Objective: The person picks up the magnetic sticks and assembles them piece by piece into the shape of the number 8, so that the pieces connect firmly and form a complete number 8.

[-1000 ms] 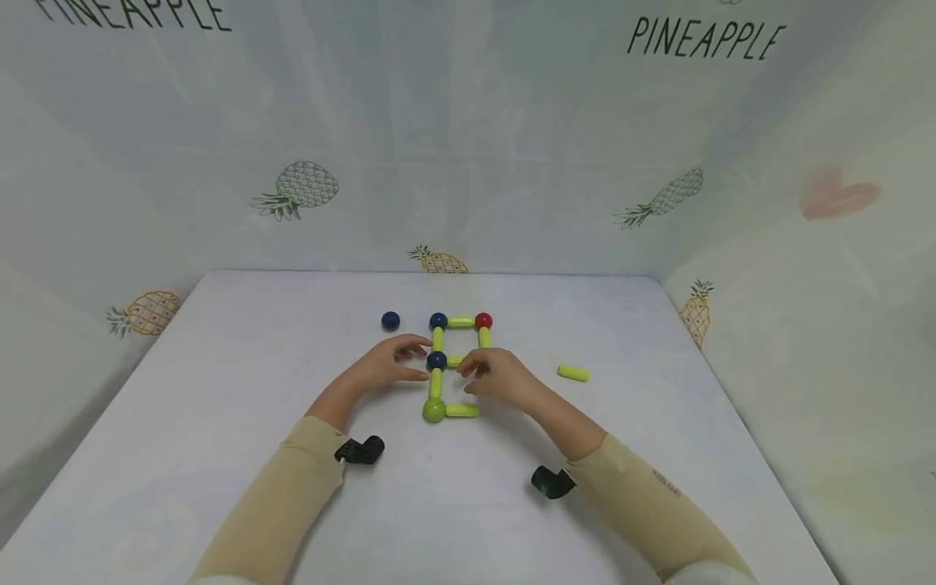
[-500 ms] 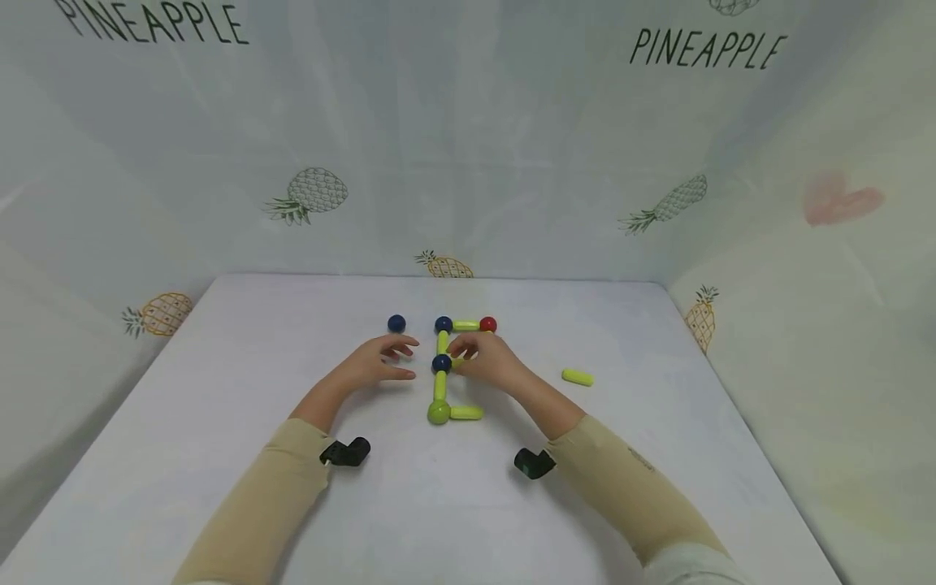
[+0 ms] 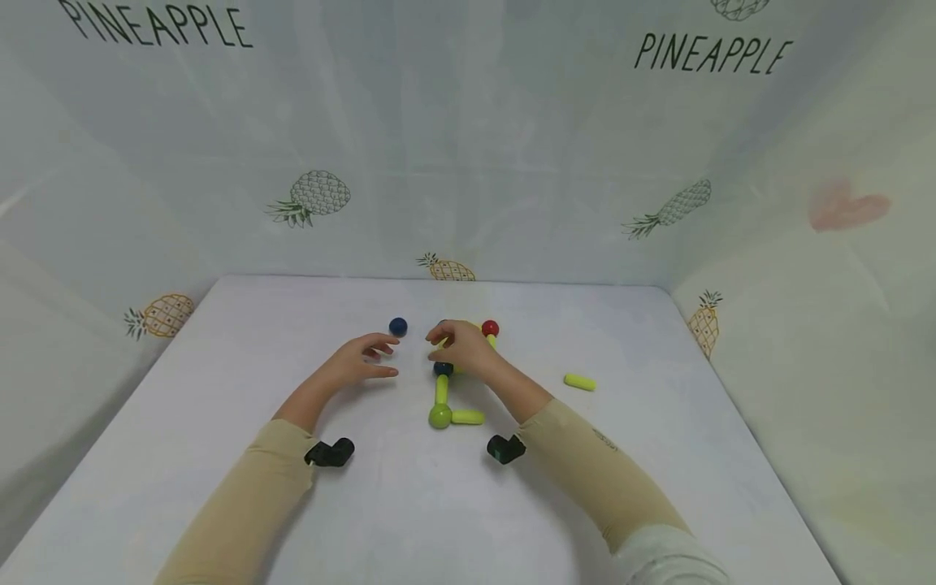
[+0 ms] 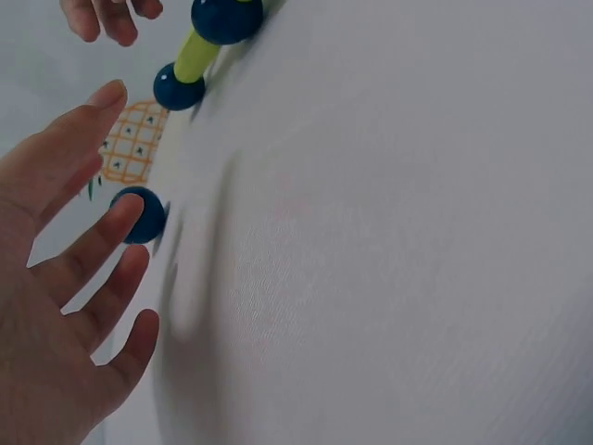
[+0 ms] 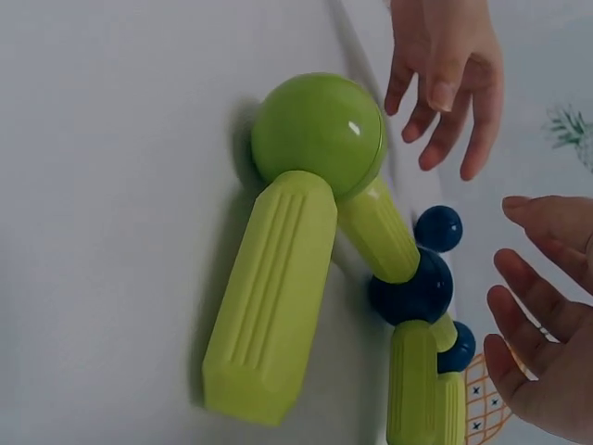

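Observation:
On the white table lies a flat figure of yellow-green magnetic rods and balls. Its green ball (image 3: 440, 416) forms the near corner, joined to a rod (image 3: 468, 417) on the right. A dark blue ball (image 5: 413, 286) sits at the middle joint, and a red ball (image 3: 491, 328) is at the far right corner. My right hand (image 3: 462, 348) hovers over the far part of the figure, hiding some rods, its fingers loosely bent around nothing. Left of the figure my left hand (image 3: 357, 360) hangs with spread fingers, holding nothing. Just beyond it rests a loose blue ball (image 3: 398, 327).
A single loose yellow-green rod (image 3: 580, 382) lies to the right of the figure. Pineapple-printed cloth (image 3: 468, 162) hangs behind and beside the table (image 3: 409, 520). A black wrist camera (image 3: 330, 452) sits at the left sleeve, another camera (image 3: 506, 449) at the right.
My right hand has moved left and away from me across the figure. The left hand has drawn back to the left. The view has shifted slightly.

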